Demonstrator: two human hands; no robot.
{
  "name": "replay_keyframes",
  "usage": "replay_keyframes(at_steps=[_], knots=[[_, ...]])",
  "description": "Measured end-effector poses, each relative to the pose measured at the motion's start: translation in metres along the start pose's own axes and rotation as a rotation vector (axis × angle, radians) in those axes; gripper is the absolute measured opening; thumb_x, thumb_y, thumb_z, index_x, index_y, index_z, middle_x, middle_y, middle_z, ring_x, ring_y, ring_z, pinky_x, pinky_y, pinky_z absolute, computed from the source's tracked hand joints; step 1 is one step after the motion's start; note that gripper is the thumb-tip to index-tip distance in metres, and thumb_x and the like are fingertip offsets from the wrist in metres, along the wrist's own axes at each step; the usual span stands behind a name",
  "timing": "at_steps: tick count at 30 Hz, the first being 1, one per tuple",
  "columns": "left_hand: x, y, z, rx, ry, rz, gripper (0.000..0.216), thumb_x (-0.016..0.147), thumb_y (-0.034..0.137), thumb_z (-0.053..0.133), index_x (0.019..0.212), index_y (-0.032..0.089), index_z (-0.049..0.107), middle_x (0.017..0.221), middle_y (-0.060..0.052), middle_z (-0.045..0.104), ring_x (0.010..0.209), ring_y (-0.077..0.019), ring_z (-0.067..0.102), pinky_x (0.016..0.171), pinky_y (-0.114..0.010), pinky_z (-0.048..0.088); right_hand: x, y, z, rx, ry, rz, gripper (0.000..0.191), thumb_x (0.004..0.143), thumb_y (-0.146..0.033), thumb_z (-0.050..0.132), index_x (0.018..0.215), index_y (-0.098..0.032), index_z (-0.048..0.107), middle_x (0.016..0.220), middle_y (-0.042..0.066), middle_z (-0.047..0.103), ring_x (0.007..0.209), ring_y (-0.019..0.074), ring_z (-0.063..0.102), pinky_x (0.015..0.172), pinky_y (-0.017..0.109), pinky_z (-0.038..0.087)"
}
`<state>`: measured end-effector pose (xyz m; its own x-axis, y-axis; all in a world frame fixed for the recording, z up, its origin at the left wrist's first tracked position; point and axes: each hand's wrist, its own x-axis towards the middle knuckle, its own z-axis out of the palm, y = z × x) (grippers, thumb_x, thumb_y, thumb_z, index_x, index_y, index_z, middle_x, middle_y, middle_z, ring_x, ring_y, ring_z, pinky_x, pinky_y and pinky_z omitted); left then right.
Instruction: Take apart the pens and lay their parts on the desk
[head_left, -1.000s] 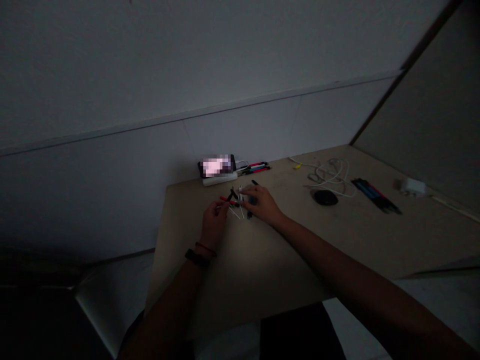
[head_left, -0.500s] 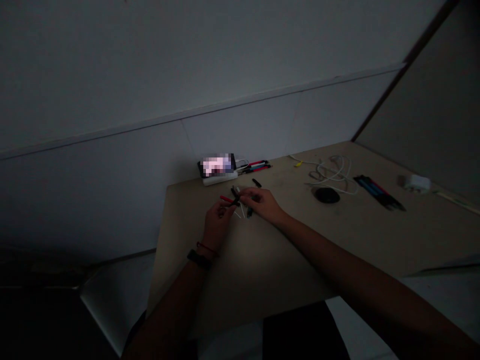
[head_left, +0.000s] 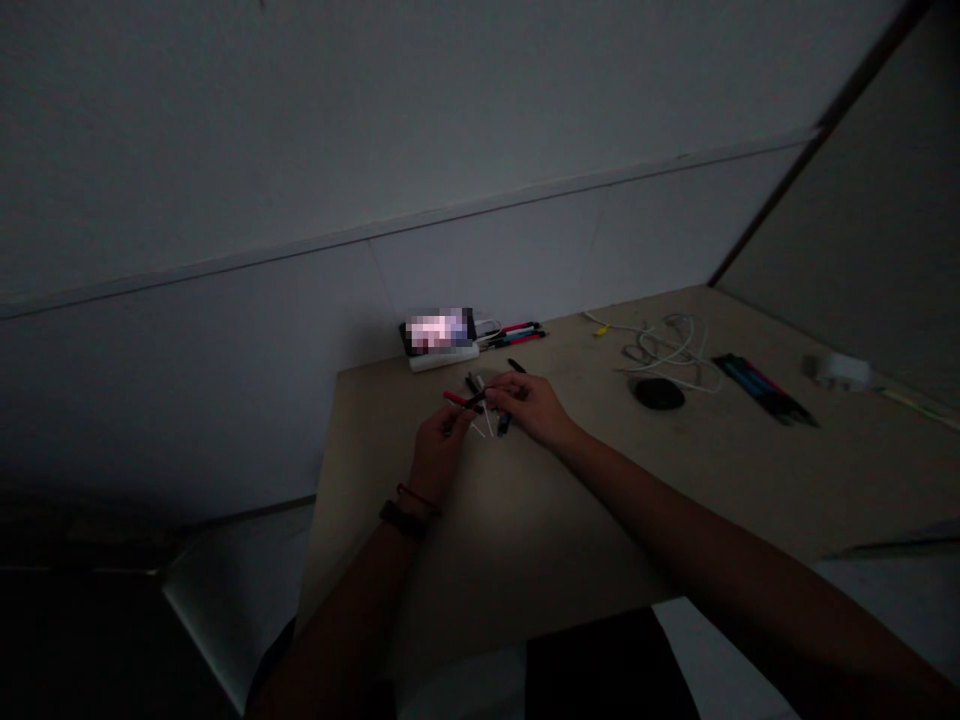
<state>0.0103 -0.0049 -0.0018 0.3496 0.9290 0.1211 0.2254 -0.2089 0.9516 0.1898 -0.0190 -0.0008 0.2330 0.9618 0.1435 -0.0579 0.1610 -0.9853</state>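
Note:
The scene is dim. My left hand is closed round a red and black pen barrel just above the wooden table. My right hand is pinched on the same pen's other end, near a small pale part. Thin white pen refills and a small blue piece lie on the table just under the hands. A short black pen part lies a little beyond my right hand.
A lit phone rests on a white block by the wall, with several pens beside it. To the right lie a white cable, a black round object, more pens and a white charger.
Both hands have drawn closer together over the pen parts, and my right hand's fingers now pinch the pen end. The view has shifted slightly.

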Motion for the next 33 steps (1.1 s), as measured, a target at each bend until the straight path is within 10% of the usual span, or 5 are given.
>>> replay_keyframes(at_steps=[33], knots=[[-0.0041,0.0027,0.0009,0.016,-0.115,-0.003,0.032,0.089,0.045,0.059,0.074,0.017,0.057,0.066,0.004,0.047,0.064,-0.0119,0.042,0.062,-0.025,0.034,0.0005,0.0027,-0.0056,-0.135,-0.119,0.048,0.046,0.072,-0.062,0.076,0.078,-0.017,0.074,0.061,0.003,0.070,0.054,0.0152,0.063,0.051,0.027,0.052]])
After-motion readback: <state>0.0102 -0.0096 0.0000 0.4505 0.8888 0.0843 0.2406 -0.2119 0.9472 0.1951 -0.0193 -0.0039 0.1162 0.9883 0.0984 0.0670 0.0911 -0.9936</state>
